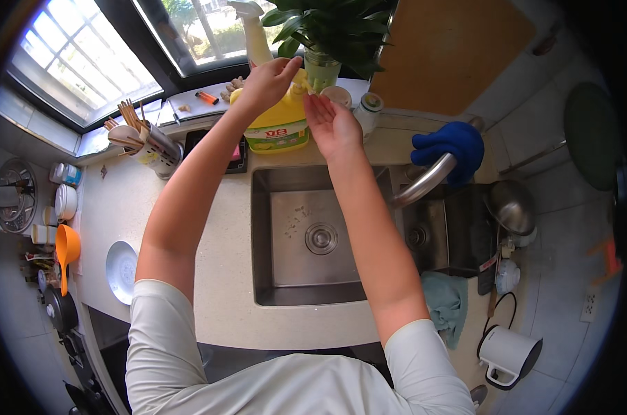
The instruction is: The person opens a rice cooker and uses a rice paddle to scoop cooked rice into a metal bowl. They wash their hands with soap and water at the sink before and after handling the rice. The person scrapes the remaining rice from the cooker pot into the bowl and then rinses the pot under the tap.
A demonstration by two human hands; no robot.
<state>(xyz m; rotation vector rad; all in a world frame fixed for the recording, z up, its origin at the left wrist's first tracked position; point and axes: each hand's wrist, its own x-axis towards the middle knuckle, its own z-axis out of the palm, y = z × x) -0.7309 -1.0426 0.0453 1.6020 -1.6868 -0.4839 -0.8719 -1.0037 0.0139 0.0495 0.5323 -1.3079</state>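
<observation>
A large yellow detergent bottle [277, 124] with a pump stands on the counter behind the sink. My left hand [268, 84] is at the bottle's top, fingers together and bent over the yellow pump head [300, 84]; part of the fingers is hidden. My right hand [335, 127] is palm up with fingers stretched out, just below and to the right of the pump's spout. Whether any liquid lies in the palm cannot be made out. Below my forearms is the steel sink [272, 278], with small bits scattered near its drain.
A curved tap [430, 181] draped with a blue cloth [457, 146] rises right of the sink. Behind stand a spray bottle [252, 34] and a potted plant [322, 69]. A chopstick holder [158, 153] and a white bowl [122, 271] are left; a white kettle [509, 354] is right.
</observation>
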